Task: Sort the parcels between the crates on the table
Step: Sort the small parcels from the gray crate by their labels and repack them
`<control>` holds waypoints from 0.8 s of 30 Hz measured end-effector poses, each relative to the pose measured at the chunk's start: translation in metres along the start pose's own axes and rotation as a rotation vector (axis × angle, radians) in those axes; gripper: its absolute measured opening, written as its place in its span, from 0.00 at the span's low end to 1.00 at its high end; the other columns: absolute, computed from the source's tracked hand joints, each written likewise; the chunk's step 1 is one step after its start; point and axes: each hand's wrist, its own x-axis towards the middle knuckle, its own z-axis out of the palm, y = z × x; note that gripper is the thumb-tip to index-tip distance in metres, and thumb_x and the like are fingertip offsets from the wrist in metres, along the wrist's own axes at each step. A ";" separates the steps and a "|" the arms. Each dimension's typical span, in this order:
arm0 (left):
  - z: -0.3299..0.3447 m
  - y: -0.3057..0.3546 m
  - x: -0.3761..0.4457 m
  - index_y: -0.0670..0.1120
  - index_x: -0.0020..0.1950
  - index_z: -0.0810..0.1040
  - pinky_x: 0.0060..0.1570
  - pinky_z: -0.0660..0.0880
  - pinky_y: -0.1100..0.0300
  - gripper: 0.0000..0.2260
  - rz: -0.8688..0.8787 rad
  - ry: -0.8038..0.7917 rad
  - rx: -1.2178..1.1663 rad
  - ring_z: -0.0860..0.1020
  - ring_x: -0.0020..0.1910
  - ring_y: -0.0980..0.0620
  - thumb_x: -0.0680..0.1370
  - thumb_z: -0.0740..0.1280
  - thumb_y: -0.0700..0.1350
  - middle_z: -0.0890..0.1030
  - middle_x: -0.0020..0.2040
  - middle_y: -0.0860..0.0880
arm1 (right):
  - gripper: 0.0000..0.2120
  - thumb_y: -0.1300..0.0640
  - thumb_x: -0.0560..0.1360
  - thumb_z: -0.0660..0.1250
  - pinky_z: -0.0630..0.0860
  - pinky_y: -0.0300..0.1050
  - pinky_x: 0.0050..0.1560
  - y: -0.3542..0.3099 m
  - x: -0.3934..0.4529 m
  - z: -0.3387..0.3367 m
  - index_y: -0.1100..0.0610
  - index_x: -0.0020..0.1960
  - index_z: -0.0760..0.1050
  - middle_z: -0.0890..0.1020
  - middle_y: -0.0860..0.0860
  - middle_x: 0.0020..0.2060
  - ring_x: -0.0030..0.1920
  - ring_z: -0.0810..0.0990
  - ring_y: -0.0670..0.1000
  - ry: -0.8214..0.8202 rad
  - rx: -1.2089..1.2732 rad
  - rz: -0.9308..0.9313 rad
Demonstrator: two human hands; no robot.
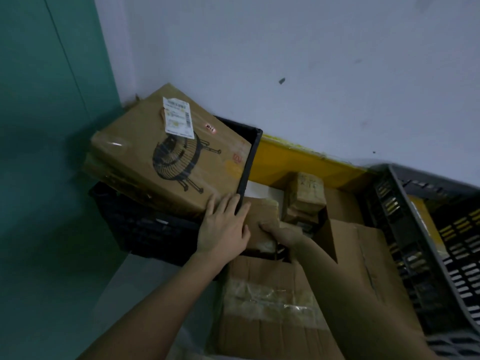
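Note:
A big cardboard box with a fan drawing and a white label point(168, 157) lies tilted on top of the black crate point(145, 227) at the left. My left hand point(223, 227) lies flat with straight fingers on that box's near corner and the crate's rim. My right hand point(281, 236) grips the near edge of a small cardboard parcel point(262, 214) just right of the crate. A taped brown parcel point(304, 196) stands behind it. More cardboard boxes point(270, 307) lie below my hands.
A grey slotted crate point(426, 245) stands at the right, tilted in view. A yellow surface point(298, 162) runs along the pale wall behind the parcels. A green wall fills the left side. An open box flap point(363, 255) lies between the parcels and the grey crate.

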 end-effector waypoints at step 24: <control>-0.109 0.168 0.050 0.55 0.74 0.69 0.44 0.72 0.70 0.25 -0.316 -0.246 -1.372 0.75 0.55 0.64 0.79 0.61 0.62 0.73 0.62 0.62 | 0.37 0.37 0.71 0.70 0.73 0.47 0.65 0.015 -0.081 -0.154 0.50 0.74 0.64 0.69 0.48 0.68 0.64 0.71 0.46 0.478 0.317 -0.913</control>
